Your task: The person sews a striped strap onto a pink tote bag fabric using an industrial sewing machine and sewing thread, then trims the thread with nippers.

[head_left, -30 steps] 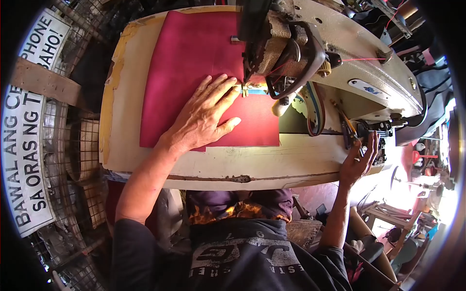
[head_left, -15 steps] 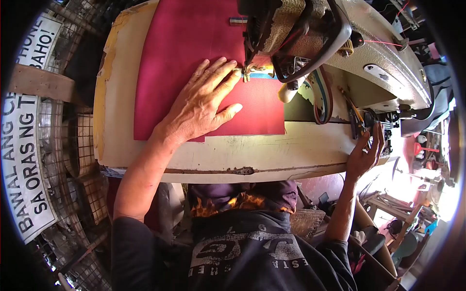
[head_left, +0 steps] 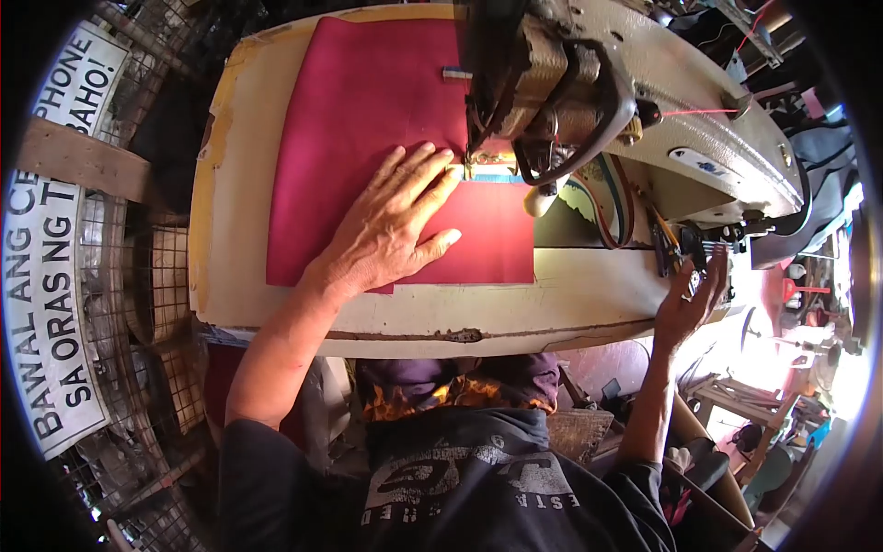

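Note:
My left hand (head_left: pixel 391 221) lies flat on a piece of red fabric (head_left: pixel 363 101), its fingers stretched out and the thumb apart. The index fingertip is right beside the presser foot (head_left: pixel 468 167) of a sewing machine (head_left: pixel 662 101). A blue-and-white strip (head_left: pixel 497 173) crosses the fabric under the foot. At the machine's right end, my right hand (head_left: pixel 688 299) has its thumb and fingers around the dark handwheel (head_left: pixel 696 247). Part of the wheel is hidden by the fingers.
A striped band (head_left: pixel 618 207) loops beneath the machine arm. Slim tools (head_left: pixel 662 230) lie by the handwheel. The pale tabletop (head_left: pixel 423 308) has a chipped front edge. A wire grille (head_left: pixel 170 313) with printed signs (head_left: pixel 55 304) stands at the left; clutter fills the bright right side.
The view has shifted, so the table, machine and fabric appear lower. My left hand stays flat on the fabric, and my right hand remains at the handwheel.

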The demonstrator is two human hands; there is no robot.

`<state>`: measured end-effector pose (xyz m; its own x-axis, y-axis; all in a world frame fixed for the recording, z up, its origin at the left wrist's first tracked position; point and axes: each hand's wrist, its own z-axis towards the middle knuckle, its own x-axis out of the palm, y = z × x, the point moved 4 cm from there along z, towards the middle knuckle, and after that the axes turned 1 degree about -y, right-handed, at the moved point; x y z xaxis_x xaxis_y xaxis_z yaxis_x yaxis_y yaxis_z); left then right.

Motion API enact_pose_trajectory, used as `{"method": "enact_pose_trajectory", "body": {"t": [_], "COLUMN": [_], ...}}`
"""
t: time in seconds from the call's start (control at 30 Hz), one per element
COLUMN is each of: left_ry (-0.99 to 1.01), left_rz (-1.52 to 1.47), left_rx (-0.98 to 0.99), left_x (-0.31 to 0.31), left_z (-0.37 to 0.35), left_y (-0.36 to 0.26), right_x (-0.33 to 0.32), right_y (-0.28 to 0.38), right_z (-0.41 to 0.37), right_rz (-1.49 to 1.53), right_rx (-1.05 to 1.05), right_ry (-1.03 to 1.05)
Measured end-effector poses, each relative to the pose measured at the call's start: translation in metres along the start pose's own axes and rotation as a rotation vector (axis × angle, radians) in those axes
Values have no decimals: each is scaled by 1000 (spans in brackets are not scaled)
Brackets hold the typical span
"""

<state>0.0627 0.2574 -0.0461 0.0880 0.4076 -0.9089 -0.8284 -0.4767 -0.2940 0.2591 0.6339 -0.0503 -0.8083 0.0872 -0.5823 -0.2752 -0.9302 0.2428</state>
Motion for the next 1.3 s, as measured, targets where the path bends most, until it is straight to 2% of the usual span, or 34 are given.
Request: {"method": "enact_pose_trajectory", "body": {"t": [0.07, 0.13, 0.2, 0.27, 0.33, 0.37, 0.4, 0.47, 0.5, 0.57, 0.6, 0.67, 0.73, 0.77, 0.8, 0.83, 0.87, 0.93, 1.03, 1.07, 1.1, 1.2, 1.23, 1.3], "left_ry": [19, 11, -29, -73, -66, -41, -20, -5, -1, -8, -3, -12, -20, -21, -27, -35, -47, -49, 13, 36, 36, 59, 70, 82], "left_rz": [-16, -54, -115, -2, 85, 119, 154, 136, 121, 105, 94, 93, 112, 121, 128, 135, 142, 170, 342, 376, 402, 414, 410, 454], "left_rx": [1, -20, -65, -57, -53, -54, -55, -26, -15, -24, -33, -26, -15, -14, -8, -14, -23, -63, -220, -263, -294, -372, -401, -448], "left_x": [0, 0, -2, -7, -6, -3, 0, 7, 10, 9, 10, 9, 8, 9, 10, 11, 11, 10, 4, 2, -2, -13, -17, -17], "left_z": [1, 2, 6, 14, 20, 24, 25, 20, 18, 20, 17, 16, 20, 19, 20, 22, 23, 34, 45, 46, 41, 23, 15, -3], "left_y": [2, 4, 8, 10, 13, 16, 17, 17, 16, 14, 13, 13, 13, 13, 12, 14, 18, 34, 79, 96, 109, 109, 102, 87], "right_x": [-5, -40, -55, -46, -12, 5, 27, 37, 30, 13, 16, 35, 27, 12, 8, 2, 1, 12, 35, 47, 57, 47, 28, 10], "right_y": [-38, -6, -28, -84, -168, -206, -242, -257, -253, -219, -220, -260, -237, -189, -184, -161, -166, -220, -209, -210, -211, -198, -189, -175], "right_z": [11, 86, 151, 218, 290, 303, 305, 291, 269, 179, 140, 87, 89, 112, 128, 150, 170, 233, 301, 314, 323, 319, 299, 240], "right_rz": [10, -141, -56, 30, 16, -149, -315, -281, -222, 126, 219, 209, 558, 806, 556, 470, 272, 30, -461, -63, -181, -32, -246, -206], "right_rx": [69, -176, -177, 69, 4, -171, -349, -251, -141, 241, 329, 299, 163, 458, 322, 583, 388, -24, -768, -166, -385, -207, -386, -314], "right_ry": [-118, -177, -164, 20, 204, 278, 347, 398, 274, -119, -170, 1, -130, -118, -68, -100, -63, 160, 546, 548, 548, 646, 424, -45]}}
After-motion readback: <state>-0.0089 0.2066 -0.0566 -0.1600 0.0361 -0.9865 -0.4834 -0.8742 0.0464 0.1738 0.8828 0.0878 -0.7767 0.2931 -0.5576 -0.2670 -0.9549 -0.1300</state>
